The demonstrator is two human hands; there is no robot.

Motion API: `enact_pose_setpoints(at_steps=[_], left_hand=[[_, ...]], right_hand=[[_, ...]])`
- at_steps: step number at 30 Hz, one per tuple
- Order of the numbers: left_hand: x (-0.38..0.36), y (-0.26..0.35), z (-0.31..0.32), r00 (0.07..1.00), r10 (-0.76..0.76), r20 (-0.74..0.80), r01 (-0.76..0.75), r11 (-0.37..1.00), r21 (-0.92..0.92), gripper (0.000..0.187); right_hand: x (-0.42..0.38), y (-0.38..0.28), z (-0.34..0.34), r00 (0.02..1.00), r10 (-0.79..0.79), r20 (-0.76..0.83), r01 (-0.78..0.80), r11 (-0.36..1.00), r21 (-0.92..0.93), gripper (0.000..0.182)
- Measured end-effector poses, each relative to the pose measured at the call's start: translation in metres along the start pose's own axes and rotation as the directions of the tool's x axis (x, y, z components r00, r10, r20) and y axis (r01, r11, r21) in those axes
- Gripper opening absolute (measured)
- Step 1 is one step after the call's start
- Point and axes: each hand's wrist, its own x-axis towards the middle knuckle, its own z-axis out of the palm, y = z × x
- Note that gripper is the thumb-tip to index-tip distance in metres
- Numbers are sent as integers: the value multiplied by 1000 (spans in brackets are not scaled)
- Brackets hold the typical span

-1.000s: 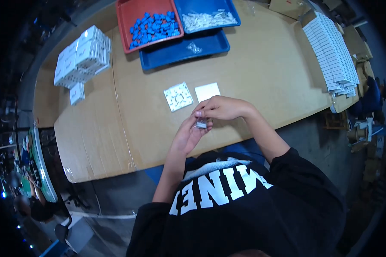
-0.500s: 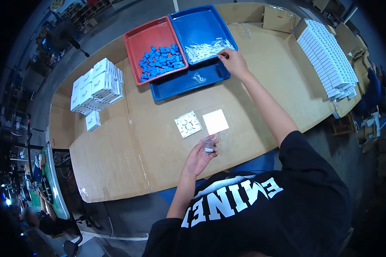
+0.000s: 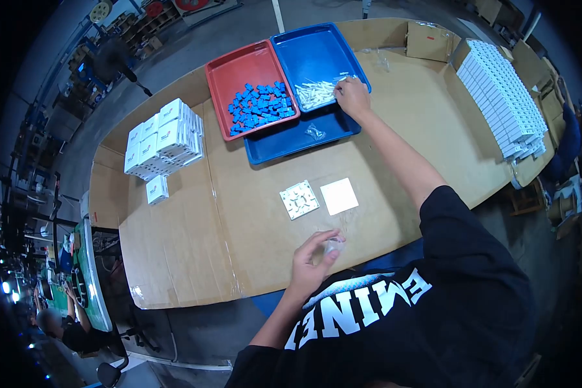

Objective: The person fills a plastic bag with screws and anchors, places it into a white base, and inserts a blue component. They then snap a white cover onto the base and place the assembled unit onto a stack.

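My left hand (image 3: 312,262) is near the table's front edge, thumb and fingers curled round a small clear plastic bag (image 3: 334,246); its contents are hard to make out now. At the front right corner of the upper blue tray (image 3: 313,52), my right hand (image 3: 354,98) has its fingers bent together over a heap of thin white stick-like pieces (image 3: 315,94). Whatever is between those fingertips is hidden. Between the hands lie an open white plastic box part with moulded inner shapes (image 3: 299,199) and a plain white square plate (image 3: 339,196), side by side.
A red tray (image 3: 223,79) holds blue connector-like pieces (image 3: 262,107). The lower blue tray (image 3: 278,150) contains a crumpled clear bag (image 3: 315,132). White boxes (image 3: 165,142) are stacked at left, and white parts (image 3: 501,97) at right. Another person (image 3: 77,333) sits far left.
The view has shifted, so the table appears lower and further right. My left hand has turned, its fingers now arched over the bag. My right hand reaches slightly further into the white pieces.
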Motion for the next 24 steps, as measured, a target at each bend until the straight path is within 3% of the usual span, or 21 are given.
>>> enact_pose_setpoints(at_steps=[1,2,3,4,5,6,7,8,9,10,11,14,15,17,19,24], left_hand=[[-1,3,1,987,-158,-37,140,944,-298,34],[3,5,-2,987,-157,-35,139,944,-299,34],[10,7,-6,959,-266,-98,201,882,-426,37],[15,8,-8,914,-379,-144,245,799,-549,41],[19,8,-6,916,-377,-140,245,798,-550,41],[22,6,-4,899,-416,-134,264,761,-593,45],[25,5,-2,882,-453,-127,279,722,-634,50],[28,5,-2,885,-449,-123,278,721,-635,50],[31,6,-1,870,-492,-28,319,606,-728,52],[32,7,1,850,-522,72,360,475,-803,54],[35,8,2,848,-524,77,363,470,-805,54],[45,11,3,858,-487,163,345,311,-886,55],[50,14,3,858,-494,137,341,350,-872,55],[51,12,3,838,-534,107,344,367,-864,55],[53,7,-2,878,-470,93,314,418,-853,55],[47,-5,-7,850,-509,133,350,358,-866,57]], right_hand=[[-1,1,-3,999,-6,-47,6,1000,-1,15],[-2,2,-7,996,-10,-93,9,1000,-3,15],[-4,2,-12,996,-8,-94,7,1000,-7,15],[-5,2,-17,994,73,-86,-62,991,121,17],[-5,2,-24,986,150,-71,-128,961,246,18],[-7,0,-32,986,149,-75,-127,962,244,18],[-11,-4,-42,965,256,56,-242,792,561,19],[-16,-7,-53,928,306,214,-350,509,786,20],[-24,-11,-68,928,308,210,-348,514,784,20],[-34,-16,-83,900,293,322,-413,342,844,21],[-46,-21,-98,867,256,428,-475,159,866,23],[-85,-38,-129,873,246,422,-477,244,845,22],[-102,-43,-140,891,194,410,-453,319,833,24],[-137,-55,-155,879,152,452,-477,323,818,24],[-168,-63,-166,872,81,483,-478,358,802,19],[-200,-77,-182,828,-12,560,-527,323,786,11]])
